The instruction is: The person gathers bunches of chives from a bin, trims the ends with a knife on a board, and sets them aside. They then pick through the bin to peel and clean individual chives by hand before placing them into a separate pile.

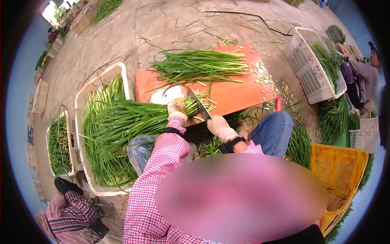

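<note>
My left hand (177,110), in a soiled pale glove, is wrapped round a bunch of long green garlic chives (134,116) near its pale stem ends. The leaves trail left over a white crate. My right hand (221,128), gloved too, grips a knife (198,104) by its handle, which the fingers hide. The broad blade lies against the cut ends of the bunch, over the front edge of an orange board (231,92). Further back on the board lies a second pile of chives (199,65), with one stalk across it. Short trimmed bits (264,79) are scattered at the board's right end.
A white crate (131,83) with chives stands at the left, beside a smaller one (71,162). Another white crate (310,77) is at the back right, a yellow crate (339,162) at the near right. Other people sit at the right edge and lower left.
</note>
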{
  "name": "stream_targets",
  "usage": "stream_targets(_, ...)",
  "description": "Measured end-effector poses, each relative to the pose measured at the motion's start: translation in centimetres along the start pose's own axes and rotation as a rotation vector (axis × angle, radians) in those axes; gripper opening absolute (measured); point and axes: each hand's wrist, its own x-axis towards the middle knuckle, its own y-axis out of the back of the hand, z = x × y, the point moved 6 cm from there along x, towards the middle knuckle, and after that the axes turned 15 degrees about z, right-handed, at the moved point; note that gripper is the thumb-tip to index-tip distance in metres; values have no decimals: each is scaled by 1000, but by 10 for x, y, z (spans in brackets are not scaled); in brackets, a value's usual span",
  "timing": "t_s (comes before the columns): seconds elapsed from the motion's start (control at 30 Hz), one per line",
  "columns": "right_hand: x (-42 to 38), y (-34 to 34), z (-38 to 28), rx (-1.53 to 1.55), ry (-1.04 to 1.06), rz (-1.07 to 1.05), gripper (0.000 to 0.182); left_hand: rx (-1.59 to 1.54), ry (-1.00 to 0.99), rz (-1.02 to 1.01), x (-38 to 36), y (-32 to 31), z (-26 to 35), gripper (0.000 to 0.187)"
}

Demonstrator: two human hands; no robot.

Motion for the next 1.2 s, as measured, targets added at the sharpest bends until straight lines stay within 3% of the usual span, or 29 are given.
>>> stream_targets(0.07,-12,19,15,-13,185,156,30,-1,29,-16,2,2,-2,31)
stream_targets(0.13,-30,49,32,248,-93,-93,33,49,-7,0,3,-3,-1,33)
stream_targets(0.2,-32,83,40,567,-53,173,34,16,-7,-2,-1,19,-1,36)
stream_targets(0.27,0,115,67,322,33,589,34,19,-13,-39,-4,28,1,40)
stream_targets(0.33,23,148,67,-85,18,831,42,9,0,-4,-2,28,-1,52)
stream_targets(0.4,63,152,85,-262,18,916,52,15,-28,-46,-3,29,0,59)
stream_targets(0.43,82,148,95,-351,20,952,58,24,-55,-96,0,14,-2,79)
stream_targets(0.57,134,122,124,-551,-101,782,70,44,-89,-42,-4,15,-2,77)
stream_targets(0.67,135,111,104,-725,66,864,58,125,-116,-50,-6,20,3,69)
stream_targets(0.7,128,119,78,-610,90,768,32,137,-126,-14,-7,16,3,68)
stream_targets(0.77,108,110,5,-207,663,945,13,102,-106,-69,-5,13,1,72)
stream_targets(0.8,97,91,-38,-211,773,600,15,85,-95,-92,-4,12,0,74)
stream_targets(0.87,85,53,-80,70,1141,408,19,104,-95,-86,-6,15,2,75)
stream_targets(0.9,94,31,-87,51,1205,392,22,112,-91,-76,-6,16,2,75)
stream_targets(0.93,111,0,-90,-187,1127,307,23,103,-101,-73,-6,16,1,75)
stream_targets(1.0,104,-1,-78,26,1143,481,16,82,-138,-61,-4,20,1,66)
stream_targets(1.07,85,17,-64,-57,1030,403,17,93,-130,-59,-5,18,-1,66)
stream_targets(1.13,64,28,-44,-160,1030,499,23,74,-118,-65,-3,18,0,65)
stream_targets(1.2,38,32,-29,-208,1014,355,33,33,-107,-90,-3,19,-2,65)
